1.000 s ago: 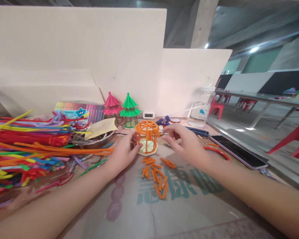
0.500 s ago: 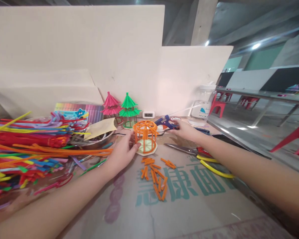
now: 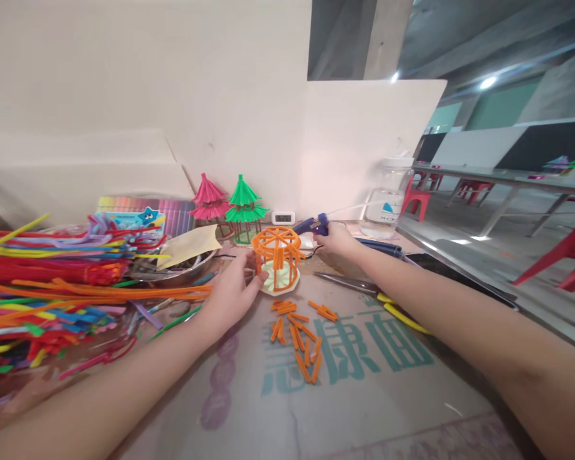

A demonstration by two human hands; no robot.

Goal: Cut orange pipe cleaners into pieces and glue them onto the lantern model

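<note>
An orange round frame (image 3: 276, 239) with upright posts stands on a pale green base (image 3: 280, 281) near the middle. My left hand (image 3: 237, 281) grips its left side, thumb at the front of the base. Behind and to the right, my right hand (image 3: 339, 241) is closed around the blue glue gun (image 3: 314, 225), whose nozzle end points left; a clear stick extends from it to the right. Short orange pieces (image 3: 306, 338) lie loose on the cardboard in front of the frame. Scissors (image 3: 349, 282) with yellow handles lie beneath my right forearm.
Bundles of coloured pipe cleaners (image 3: 52, 262) fill the left side, beside a metal bowl (image 3: 191, 273). Pink (image 3: 209, 199) and green (image 3: 242, 203) tree-roofed models, a small clock (image 3: 283, 218) and a clear bottle (image 3: 383, 201) stand at the back. A dark flat object (image 3: 453, 275) lies right.
My right hand has moved slightly left and closed on the glue gun's handle. The view has shifted a little; my left hand still holds the orange frame.
</note>
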